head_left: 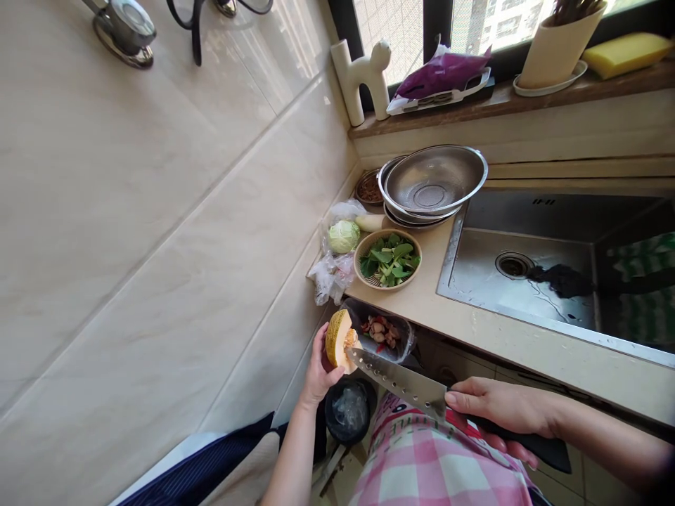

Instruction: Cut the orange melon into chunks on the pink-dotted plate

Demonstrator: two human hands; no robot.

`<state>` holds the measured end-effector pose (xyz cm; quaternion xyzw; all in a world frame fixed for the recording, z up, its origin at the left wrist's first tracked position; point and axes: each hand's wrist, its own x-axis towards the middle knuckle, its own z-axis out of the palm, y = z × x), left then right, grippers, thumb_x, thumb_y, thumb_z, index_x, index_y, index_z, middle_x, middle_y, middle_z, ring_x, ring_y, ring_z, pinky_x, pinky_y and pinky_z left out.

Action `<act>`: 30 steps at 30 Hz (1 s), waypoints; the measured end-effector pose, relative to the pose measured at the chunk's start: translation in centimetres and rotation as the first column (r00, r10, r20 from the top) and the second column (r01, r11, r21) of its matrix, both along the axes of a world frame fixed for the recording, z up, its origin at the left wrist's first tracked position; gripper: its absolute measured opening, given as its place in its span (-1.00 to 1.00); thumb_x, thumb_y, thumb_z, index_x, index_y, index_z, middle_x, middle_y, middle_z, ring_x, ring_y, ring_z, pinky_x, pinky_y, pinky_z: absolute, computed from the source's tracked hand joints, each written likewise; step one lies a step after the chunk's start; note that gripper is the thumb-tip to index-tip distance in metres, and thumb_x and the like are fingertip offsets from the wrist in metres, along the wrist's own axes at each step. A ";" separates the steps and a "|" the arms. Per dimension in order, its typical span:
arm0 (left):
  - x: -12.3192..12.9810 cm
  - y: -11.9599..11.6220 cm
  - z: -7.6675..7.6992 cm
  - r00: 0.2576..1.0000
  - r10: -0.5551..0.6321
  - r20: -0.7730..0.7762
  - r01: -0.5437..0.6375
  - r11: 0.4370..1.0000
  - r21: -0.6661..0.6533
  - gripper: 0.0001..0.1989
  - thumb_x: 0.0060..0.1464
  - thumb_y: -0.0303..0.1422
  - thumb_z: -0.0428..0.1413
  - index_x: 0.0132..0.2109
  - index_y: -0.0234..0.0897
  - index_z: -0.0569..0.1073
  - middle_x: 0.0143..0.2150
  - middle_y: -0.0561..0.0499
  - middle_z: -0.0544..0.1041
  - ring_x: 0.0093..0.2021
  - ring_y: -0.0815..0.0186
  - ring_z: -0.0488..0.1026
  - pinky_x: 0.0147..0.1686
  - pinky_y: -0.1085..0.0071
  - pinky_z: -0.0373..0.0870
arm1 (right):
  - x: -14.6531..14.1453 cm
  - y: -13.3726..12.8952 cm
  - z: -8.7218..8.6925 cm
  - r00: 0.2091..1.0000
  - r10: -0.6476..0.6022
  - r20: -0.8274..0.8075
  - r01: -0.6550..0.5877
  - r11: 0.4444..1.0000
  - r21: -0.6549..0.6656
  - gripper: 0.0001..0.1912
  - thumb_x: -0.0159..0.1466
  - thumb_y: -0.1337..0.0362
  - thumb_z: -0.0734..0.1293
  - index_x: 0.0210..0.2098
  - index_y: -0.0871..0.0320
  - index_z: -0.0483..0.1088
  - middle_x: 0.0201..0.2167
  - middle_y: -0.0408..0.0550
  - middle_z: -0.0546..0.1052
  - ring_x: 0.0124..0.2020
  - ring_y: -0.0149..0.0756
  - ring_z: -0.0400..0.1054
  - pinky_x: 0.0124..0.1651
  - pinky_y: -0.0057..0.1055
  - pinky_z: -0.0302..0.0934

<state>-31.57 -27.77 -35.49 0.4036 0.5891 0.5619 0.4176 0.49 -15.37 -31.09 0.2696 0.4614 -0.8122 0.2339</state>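
Note:
My left hand [320, 371] holds a piece of melon [337, 342] with a green-yellow rind and orange flesh, low over the counter's edge. My right hand [498, 406] grips the black handle of a steel chef's knife [401, 379]. The blade points left, and its tip reaches the melon's orange flesh. A plastic tub of food scraps [382, 334] sits just beyond the melon. I wear a pink checked apron [432, 464].
A small black bin [348, 412] stands on the floor below my hands. On the counter [401, 302] are a bowl of leafy greens [387, 259], a cabbage [343, 237] in plastic and a steel colander [435, 180]. A steel sink [519, 270] lies to the right.

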 end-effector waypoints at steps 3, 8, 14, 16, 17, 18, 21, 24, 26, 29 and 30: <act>0.0 0.0 0.0 0.999 -0.036 0.023 0.036 0.999 0.006 -0.10 -0.22 -0.22 0.28 0.25 -0.11 0.04 0.28 -0.18 0.12 0.24 -0.05 0.10 0.20 0.04 0.04 | -0.2 -0.1 -0.1 1.000 0.020 0.009 -0.021 1.000 0.013 -0.55 0.23 -0.14 0.12 -0.44 0.14 0.18 -0.79 -0.32 0.22 -0.89 -0.59 0.01 -0.84 -0.69 -0.10; -0.1 0.1 0.0 0.996 -0.060 0.070 0.061 0.998 -0.005 -0.09 -0.23 -0.23 0.29 0.25 -0.14 0.04 0.27 -0.19 0.13 0.24 -0.06 0.10 0.18 0.08 0.08 | -0.1 0.4 -0.6 0.998 0.036 0.042 -0.044 0.981 0.187 -0.53 0.20 -0.18 0.14 -0.45 0.13 0.14 -0.78 -0.33 0.22 -0.89 -0.59 -0.02 -0.85 -0.66 -0.13; 0.0 0.3 0.4 0.992 -0.067 0.106 0.068 0.998 -0.014 -0.10 -0.21 -0.24 0.27 0.25 -0.13 0.03 0.29 -0.17 0.11 0.26 -0.05 0.06 0.19 0.10 0.07 | 0.3 0.7 -0.3 1.000 0.025 -0.001 -0.024 0.990 0.139 -0.50 0.17 -0.23 0.13 -0.43 0.12 0.14 -0.76 -0.33 0.23 -0.88 -0.60 -0.01 -0.84 -0.66 -0.13; -0.1 0.4 0.5 0.991 -0.068 0.118 0.071 0.997 -0.016 -0.11 -0.21 -0.24 0.27 0.25 -0.13 0.03 0.29 -0.16 0.11 0.27 -0.04 0.06 0.20 0.11 0.07 | 0.2 0.6 -0.2 0.999 0.047 -0.016 -0.045 0.994 0.101 -0.48 0.17 -0.24 0.13 -0.44 0.13 0.15 -0.77 -0.33 0.22 -0.88 -0.60 0.00 -0.84 -0.67 -0.13; -0.1 0.4 0.4 0.991 -0.065 0.120 0.068 0.998 -0.014 -0.11 -0.21 -0.24 0.27 0.25 -0.13 0.03 0.29 -0.16 0.11 0.27 -0.04 0.05 0.20 0.11 0.06 | 0.1 0.6 -0.3 0.998 0.052 -0.017 -0.050 0.994 0.097 -0.48 0.17 -0.24 0.13 -0.44 0.13 0.16 -0.78 -0.33 0.22 -0.88 -0.60 -0.01 -0.84 -0.67 -0.13; -0.2 0.4 0.3 0.991 -0.060 0.120 0.061 0.998 -0.009 -0.11 -0.21 -0.24 0.27 0.25 -0.14 0.03 0.29 -0.16 0.11 0.27 -0.04 0.04 0.20 0.11 0.06 | -0.1 0.7 -0.3 0.999 0.051 -0.013 -0.049 0.993 0.103 -0.48 0.17 -0.23 0.14 -0.45 0.13 0.16 -0.78 -0.34 0.21 -0.88 -0.60 -0.02 -0.83 -0.67 -0.13; -0.6 0.5 -0.1 0.992 -0.043 0.115 0.043 0.999 0.005 -0.11 -0.20 -0.23 0.26 0.26 -0.14 0.03 0.30 -0.16 0.09 0.28 -0.04 0.03 0.20 0.11 0.07 | -0.4 0.9 -0.6 1.000 0.028 0.006 -0.028 0.988 0.150 -0.51 0.18 -0.21 0.14 -0.43 0.13 0.16 -0.80 -0.36 0.20 -0.89 -0.60 -0.04 -0.83 -0.66 -0.12; -1.0 0.6 -0.2 0.994 -0.044 0.097 0.044 0.999 -0.004 -0.10 -0.20 -0.24 0.26 0.26 -0.15 0.03 0.29 -0.17 0.10 0.27 -0.04 0.04 0.20 0.10 0.07 | -0.4 1.0 -0.4 1.000 0.020 -0.012 -0.017 0.987 0.160 -0.52 0.19 -0.20 0.13 -0.42 0.12 0.15 -0.79 -0.35 0.21 -0.88 -0.59 -0.02 -0.81 -0.65 -0.10; -1.1 0.7 -0.1 0.996 -0.042 0.082 0.043 0.999 -0.011 -0.10 -0.21 -0.24 0.27 0.26 -0.16 0.04 0.28 -0.18 0.12 0.26 -0.05 0.06 0.21 0.08 0.06 | -0.4 0.9 -0.2 0.999 0.034 -0.022 -0.030 0.987 0.155 -0.52 0.19 -0.21 0.13 -0.42 0.12 0.13 -0.77 -0.35 0.22 -0.87 -0.59 0.00 -0.81 -0.65 -0.10; -1.1 0.7 -0.1 0.996 -0.004 0.092 0.004 1.000 0.007 -0.11 -0.22 -0.24 0.27 0.25 -0.17 0.06 0.29 -0.17 0.12 0.26 -0.05 0.06 0.20 0.09 0.08 | -0.3 0.6 -0.2 0.998 0.056 -0.009 -0.053 0.976 0.212 -0.50 0.18 -0.22 0.13 -0.42 0.12 0.12 -0.74 -0.33 0.24 -0.87 -0.60 0.01 -0.82 -0.65 -0.11; -1.0 0.7 -0.2 0.994 0.014 0.108 -0.016 1.000 0.015 -0.11 -0.22 -0.23 0.27 0.25 -0.16 0.07 0.29 -0.17 0.12 0.27 -0.05 0.05 0.19 0.10 0.10 | -0.3 0.5 -0.3 0.998 0.055 0.000 -0.053 0.968 0.245 -0.50 0.17 -0.23 0.12 -0.42 0.12 0.12 -0.74 -0.32 0.24 -0.87 -0.59 0.01 -0.83 -0.65 -0.11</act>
